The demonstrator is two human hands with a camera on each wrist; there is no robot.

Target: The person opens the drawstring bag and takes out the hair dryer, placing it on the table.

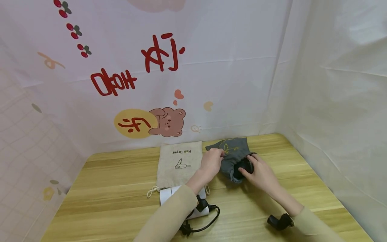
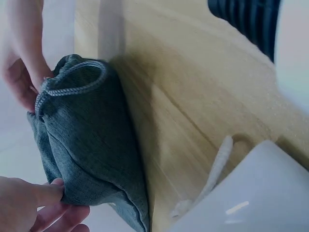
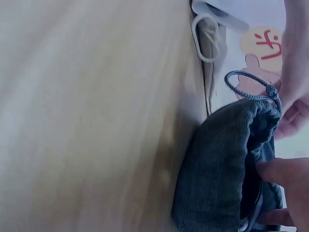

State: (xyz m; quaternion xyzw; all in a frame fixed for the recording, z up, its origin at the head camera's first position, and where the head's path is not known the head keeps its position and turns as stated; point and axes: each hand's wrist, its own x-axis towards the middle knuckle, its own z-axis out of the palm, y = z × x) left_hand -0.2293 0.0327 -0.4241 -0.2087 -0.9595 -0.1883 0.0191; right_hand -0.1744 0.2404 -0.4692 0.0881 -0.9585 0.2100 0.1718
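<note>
A dark grey drawstring bag (image 1: 232, 158) with a yellow hair dryer print lies at the back right of the table. My left hand (image 1: 212, 160) pinches its cloth at the left side; in the left wrist view, thumb and fingers close on a fold of the bag (image 2: 91, 140). At the bag's mouth, my right hand (image 1: 262, 173) grips a rounded black object (image 1: 243, 167), partly inside the cloth. Most of that object is hidden, so its kind is unclear. The right wrist view shows the thumb in the gathered opening of the bag (image 3: 212, 164).
A beige "Hair Dryer" bag (image 1: 178, 168) lies flat to the left. In front of it is a white appliance (image 1: 165, 196) with a black cord and plug (image 1: 202, 204), partly behind my left sleeve. A short black piece (image 1: 279, 222) is by my right wrist. Fabric walls border the table.
</note>
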